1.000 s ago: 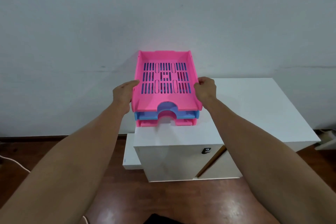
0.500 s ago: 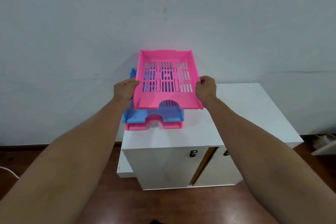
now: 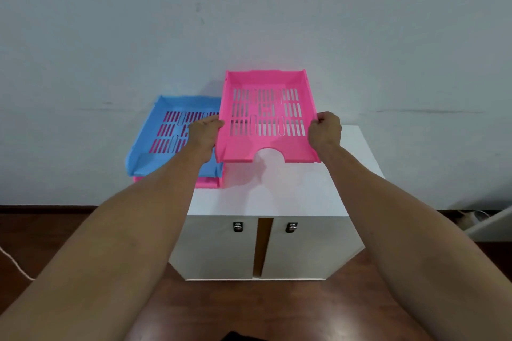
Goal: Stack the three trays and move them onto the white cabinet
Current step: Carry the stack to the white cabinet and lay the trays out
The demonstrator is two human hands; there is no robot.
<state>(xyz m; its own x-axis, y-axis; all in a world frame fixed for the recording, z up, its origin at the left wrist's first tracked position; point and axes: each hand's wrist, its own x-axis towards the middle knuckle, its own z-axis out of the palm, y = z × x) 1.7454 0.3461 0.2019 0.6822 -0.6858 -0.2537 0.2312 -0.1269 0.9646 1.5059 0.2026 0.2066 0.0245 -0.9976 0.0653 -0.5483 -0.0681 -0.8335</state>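
From the head camera, both bare arms reach forward over a white cabinet (image 3: 279, 196) that stands against a pale wall (image 3: 249, 8) on a dark wooden floor (image 3: 263, 310). The left hand (image 3: 203, 133) is closed on the left side wall of a pink slotted tray (image 3: 267, 116), and the right hand (image 3: 324, 130) is closed on its right side wall, fingers curled over the rim. The tray is held in the air above the cabinet top, roughly level, its cut-out front edge toward the person. To its left a blue slotted tray (image 3: 163, 130) sits on top of a second pink tray (image 3: 207, 182), of which only the front edge shows below the blue one; this pair rests at the cabinet's left side, partly hidden by the left forearm. The cabinet's two doors each carry a small metal lock (image 3: 237, 226), with a narrow gap between the doors
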